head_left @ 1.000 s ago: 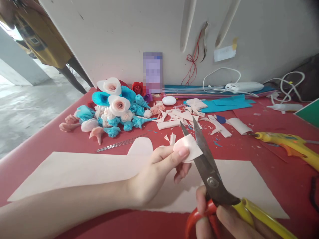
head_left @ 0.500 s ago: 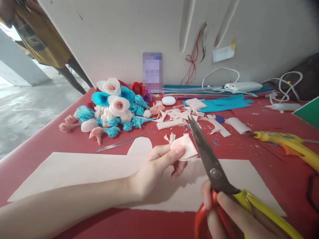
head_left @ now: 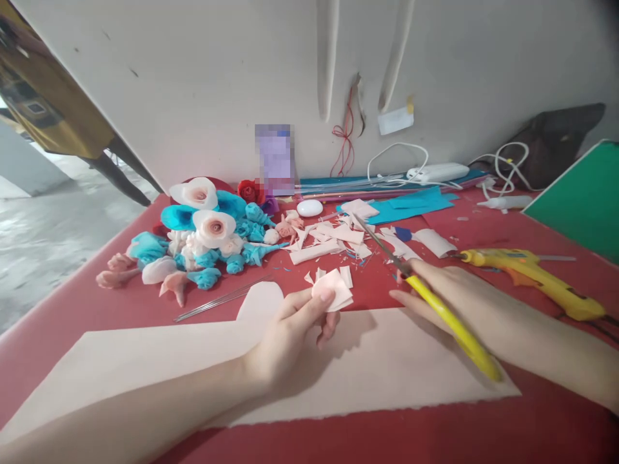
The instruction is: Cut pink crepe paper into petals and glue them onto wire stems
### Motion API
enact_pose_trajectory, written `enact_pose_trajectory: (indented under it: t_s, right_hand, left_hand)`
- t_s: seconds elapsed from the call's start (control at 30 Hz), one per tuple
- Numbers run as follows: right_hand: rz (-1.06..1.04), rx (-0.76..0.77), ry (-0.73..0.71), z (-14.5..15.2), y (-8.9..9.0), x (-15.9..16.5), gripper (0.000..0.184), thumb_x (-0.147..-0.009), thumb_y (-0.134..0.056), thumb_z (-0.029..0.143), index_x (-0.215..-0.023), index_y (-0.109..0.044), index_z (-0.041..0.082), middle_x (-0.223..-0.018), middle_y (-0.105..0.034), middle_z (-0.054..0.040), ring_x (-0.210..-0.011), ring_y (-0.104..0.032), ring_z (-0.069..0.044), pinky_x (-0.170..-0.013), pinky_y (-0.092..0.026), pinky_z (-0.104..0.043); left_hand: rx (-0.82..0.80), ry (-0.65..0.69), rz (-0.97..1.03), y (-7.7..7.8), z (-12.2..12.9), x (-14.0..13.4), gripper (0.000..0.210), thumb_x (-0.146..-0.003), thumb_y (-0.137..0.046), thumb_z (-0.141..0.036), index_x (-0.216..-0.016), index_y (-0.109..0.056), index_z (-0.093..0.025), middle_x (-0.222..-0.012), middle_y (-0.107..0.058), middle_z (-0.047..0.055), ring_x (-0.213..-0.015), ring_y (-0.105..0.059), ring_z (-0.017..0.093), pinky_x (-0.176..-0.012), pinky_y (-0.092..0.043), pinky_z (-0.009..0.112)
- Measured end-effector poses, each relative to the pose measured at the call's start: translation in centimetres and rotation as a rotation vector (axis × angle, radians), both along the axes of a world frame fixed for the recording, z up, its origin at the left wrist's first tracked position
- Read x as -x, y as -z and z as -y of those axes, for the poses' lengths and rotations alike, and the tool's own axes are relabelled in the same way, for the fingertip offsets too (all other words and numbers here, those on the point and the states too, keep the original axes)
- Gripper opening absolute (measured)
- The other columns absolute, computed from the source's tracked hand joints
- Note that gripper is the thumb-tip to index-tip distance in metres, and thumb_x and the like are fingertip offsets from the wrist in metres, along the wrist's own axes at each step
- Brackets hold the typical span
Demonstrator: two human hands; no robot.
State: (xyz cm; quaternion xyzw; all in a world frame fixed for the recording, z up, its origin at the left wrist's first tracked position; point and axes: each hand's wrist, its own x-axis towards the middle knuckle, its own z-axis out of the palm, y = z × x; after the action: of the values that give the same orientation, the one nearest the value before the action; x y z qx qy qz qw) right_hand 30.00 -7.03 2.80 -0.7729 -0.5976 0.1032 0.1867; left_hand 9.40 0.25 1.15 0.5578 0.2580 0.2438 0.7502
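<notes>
Between thumb and fingers, my left hand (head_left: 294, 322) pinches a small folded piece of pale pink paper (head_left: 333, 290) with a rounded edge. My right hand (head_left: 430, 290) is closed on a pair of scissors (head_left: 387, 248) with yellow on the handle; the blades point away toward the scraps, and most of the grip is hidden behind the handle. Beneath both hands lies a large sheet of pale pink paper (head_left: 377, 374). A rounded pink paper piece (head_left: 261, 299) rests at its far edge, beside some thin wires (head_left: 213, 303).
Paper flowers (head_left: 215, 229) in white, blue, red and pink crowd the table's left. Pink paper scraps (head_left: 338, 235) are scattered behind my hands. A yellow glue gun (head_left: 532, 270) lies at right, near a green board (head_left: 580, 200). A person in yellow (head_left: 53, 96) stands far left.
My right hand has moved up and away with the scissors, turning them so the handle slants toward the lower right. The left hand still holds the folded paper; the whole view has shifted slightly.
</notes>
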Motion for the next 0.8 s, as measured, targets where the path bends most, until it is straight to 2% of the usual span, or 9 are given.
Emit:
enact_pose_trajectory:
  t_s: [0.1,0.17,0.3,0.37,0.5,0.6,0.67,0.73,0.8]
  right_hand:
    - [0.094,0.049,-0.030,-0.3,0.5,-0.4,0.013,-0.077,-0.051,0.033,-0.084,-0.057,0.023,-0.066,-0.061,-0.0031,-0.054,-0.056,-0.020,-0.045,-0.031,-0.026]
    - [0.125,0.064,-0.053,-0.6,0.3,-0.1,0.013,-0.075,-0.051,0.028,-0.085,-0.059,0.024,-0.070,-0.064,-0.0034,-0.058,-0.058,-0.022,-0.046,-0.031,-0.026]
    - [0.123,0.055,-0.112,-1.7,0.2,0.5,0.021,-0.073,-0.051,0.022,-0.090,-0.062,0.024,-0.083,-0.068,-0.0040,-0.072,-0.062,-0.024,-0.053,-0.038,-0.027]
    - [0.103,0.041,-0.158,-2.6,0.6,0.3,0.026,-0.073,-0.053,0.021,-0.096,-0.062,0.025,-0.092,-0.068,-0.0038,-0.081,-0.062,-0.023,-0.060,-0.042,-0.027]
    - [0.087,-0.036,-0.216,-4.9,0.7,-0.1,0.048,-0.065,-0.055,0.006,-0.110,-0.058,0.022,-0.109,-0.062,-0.0068,-0.098,-0.057,-0.025,-0.073,-0.043,-0.029]
    - [0.061,-0.139,-0.202,-5.0,-1.1,0.7,0.027,-0.073,-0.053,0.009,-0.098,-0.061,0.014,-0.105,-0.061,-0.0119,-0.100,-0.054,-0.027,-0.079,-0.041,-0.034]
    - [-0.013,-0.165,-0.229,-3.5,-2.5,1.8,0.015,-0.084,-0.047,0.020,-0.081,-0.061,0.016,-0.085,-0.063,-0.0062,-0.080,-0.058,-0.019,-0.068,-0.043,-0.030]
    - [-0.157,-0.105,-0.369,-0.9,-3.4,3.0,0.025,-0.087,-0.046,0.030,-0.068,-0.059,0.021,-0.063,-0.059,0.0031,-0.060,-0.056,-0.011,-0.053,-0.042,-0.021]
    - [-0.504,-0.025,-0.485,1.9,-3.3,3.8,0.022,-0.087,-0.050,0.033,-0.074,-0.061,0.019,-0.069,-0.061,0.0028,-0.062,-0.057,-0.010,-0.055,-0.045,-0.021]
  left_hand:
    - [0.028,0.024,-0.014,0.1,0.2,0.3,0.045,-0.087,-0.040,-0.040,-0.049,-0.041,-0.016,-0.051,-0.035,-0.002,-0.050,-0.033,0.010,-0.051,-0.026,0.025]
    - [-0.044,0.123,-0.039,0.1,0.3,0.7,0.043,-0.086,-0.042,-0.042,-0.051,-0.041,-0.017,-0.052,-0.036,-0.001,-0.050,-0.035,0.011,-0.051,-0.027,0.026]
    - [-0.589,0.539,-0.074,-0.5,0.1,1.4,0.034,-0.091,-0.030,-0.033,-0.063,-0.042,-0.017,-0.065,-0.047,0.006,-0.063,-0.046,0.016,-0.062,-0.035,0.028]
    - [-0.789,0.633,-0.052,-0.6,0.1,1.4,0.031,-0.091,-0.026,-0.031,-0.065,-0.038,-0.018,-0.066,-0.048,0.007,-0.063,-0.046,0.017,-0.063,-0.037,0.029]
    - [-1.010,0.602,0.082,-0.1,0.3,1.1,0.028,-0.091,-0.026,-0.029,-0.069,-0.040,-0.018,-0.064,-0.054,0.008,-0.059,-0.049,0.017,-0.058,-0.040,0.027]
    - [-1.084,0.605,0.145,0.2,0.5,0.9,0.024,-0.091,-0.027,-0.024,-0.082,-0.048,-0.016,-0.076,-0.062,0.010,-0.066,-0.055,0.017,-0.062,-0.043,0.026]
    - [-1.116,0.571,0.154,0.2,0.5,0.9,0.025,-0.091,-0.027,-0.024,-0.079,-0.047,-0.016,-0.071,-0.060,0.008,-0.062,-0.053,0.016,-0.058,-0.042,0.025]
    - [-1.125,0.517,0.153,0.1,0.5,0.9,0.029,-0.091,-0.027,-0.027,-0.068,-0.041,-0.018,-0.058,-0.052,0.005,-0.052,-0.046,0.014,-0.050,-0.037,0.025]
    - [-1.099,0.509,0.123,0.0,0.4,0.9,0.032,-0.091,-0.025,-0.029,-0.062,-0.034,-0.019,-0.055,-0.046,0.003,-0.049,-0.040,0.013,-0.048,-0.035,0.026]
